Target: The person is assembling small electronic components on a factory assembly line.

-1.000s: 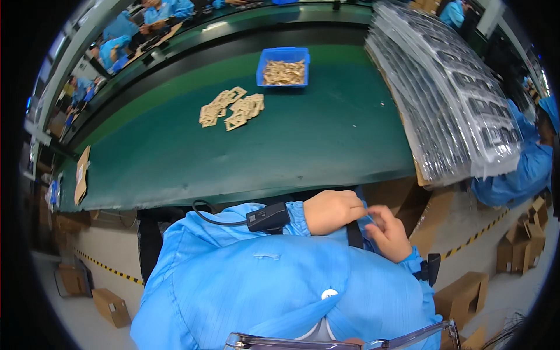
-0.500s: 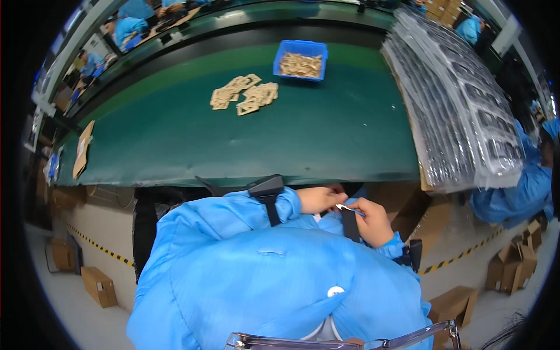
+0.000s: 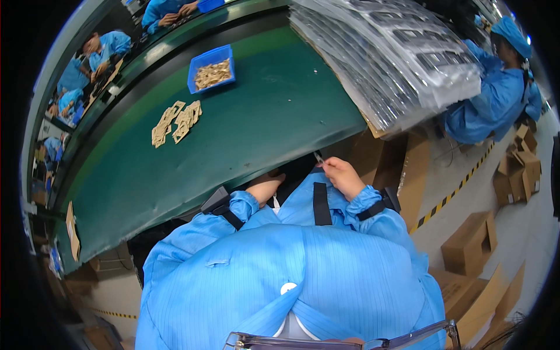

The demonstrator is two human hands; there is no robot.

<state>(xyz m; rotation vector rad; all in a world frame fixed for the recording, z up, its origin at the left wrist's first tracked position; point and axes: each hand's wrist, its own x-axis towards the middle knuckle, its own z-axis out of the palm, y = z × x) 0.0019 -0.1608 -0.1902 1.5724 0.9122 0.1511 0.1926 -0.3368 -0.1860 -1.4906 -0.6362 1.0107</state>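
Note:
My right hand (image 3: 344, 176) is just off the table's front edge, its thumb and fingers pinched on a small, thin, pale thing (image 3: 318, 157). Its exact kind is too small to make out. Over my lap, close under the same edge, is my left hand (image 3: 265, 188); its fingers point right and are mostly in shadow, so their grip cannot be told. Farther off on the green table lie two piles of flat tan cut-out pieces (image 3: 188, 121). Behind them stands a blue bin (image 3: 201, 63) filled with small tan pieces (image 3: 213, 74).
A tall stack of clear plastic trays (image 3: 402, 70) with dark parts covers the table's right end. A flat brown cardboard piece (image 3: 72, 232) lies at the left end. Cardboard boxes (image 3: 470, 242) stand on the floor at right. Co-workers in blue (image 3: 490, 99) sit nearby.
The view has turned right, so the table things appear farther left. My hands have drawn apart; the right has moved out toward the table's edge with the small pale thing.

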